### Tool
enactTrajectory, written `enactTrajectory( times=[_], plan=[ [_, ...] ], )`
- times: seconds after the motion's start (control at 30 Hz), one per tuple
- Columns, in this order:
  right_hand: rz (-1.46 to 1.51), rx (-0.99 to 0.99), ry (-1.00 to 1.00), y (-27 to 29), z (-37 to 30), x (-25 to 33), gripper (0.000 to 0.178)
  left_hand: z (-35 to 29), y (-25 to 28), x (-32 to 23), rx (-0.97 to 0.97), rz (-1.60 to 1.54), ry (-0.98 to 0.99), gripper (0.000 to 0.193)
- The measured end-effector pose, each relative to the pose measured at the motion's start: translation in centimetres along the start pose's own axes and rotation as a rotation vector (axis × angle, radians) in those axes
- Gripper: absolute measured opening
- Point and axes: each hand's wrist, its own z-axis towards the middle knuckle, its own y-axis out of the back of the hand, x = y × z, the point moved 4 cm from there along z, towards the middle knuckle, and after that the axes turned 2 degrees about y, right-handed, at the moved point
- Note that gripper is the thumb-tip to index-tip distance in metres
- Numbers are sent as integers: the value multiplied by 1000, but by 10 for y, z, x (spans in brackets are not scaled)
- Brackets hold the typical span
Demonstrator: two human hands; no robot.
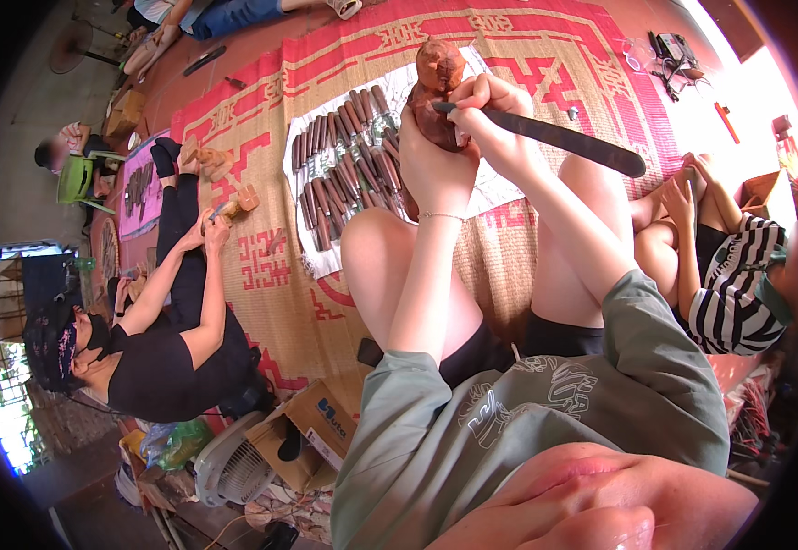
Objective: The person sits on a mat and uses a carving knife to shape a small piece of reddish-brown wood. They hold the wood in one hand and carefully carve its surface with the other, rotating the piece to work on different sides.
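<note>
Above my knees, my left hand [437, 165] is wrapped round the lower part of a reddish-brown carved wooden figure [440, 69], which has a rounded top. My right hand [495, 119] grips a carving tool [569, 142] with a long, dark, flat handle pointing down to the right. The tool's front end meets the figure's side; its exact tip is hard to make out. Beyond my knees, a white cloth [493, 194] bears rows of brown-handled carving tools [349, 156].
A patterned straw mat [326, 307] lies beneath. To the left, a person in black [156, 367] works on a wooden carving [238, 202]. At right sits a person in a striped shirt [738, 284]. A cardboard box [303, 435] and a fan [234, 467] stand at the lower left.
</note>
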Motion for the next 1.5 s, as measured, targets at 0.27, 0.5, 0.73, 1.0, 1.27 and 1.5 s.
enactTrajectory(
  times=[0.27, 0.5, 0.73, 1.0, 1.27, 1.5],
  plan=[
    [43, -31, 111, -2, 1, 4, 14, 1, -1, -7, 43, -239, -6, 56],
    [-15, -16, 132, 2, 2, 5, 14, -1, -5, -10, 52, -236, -23, 52],
    [-113, -19, 112, 3, 2, 4, 12, -2, 1, -22, 54, -114, 10, 52],
    [-129, 16, 104, 5, 6, 0, 11, -2, 0, -18, 56, -129, 8, 53],
    [-76, 101, -15, 8, 6, 5, 15, 2, -8, -6, 64, -212, -12, 51],
    [-158, 220, -16, 11, 12, 10, 16, 5, -1, 0, 24, -202, -59, 51]
  ],
)
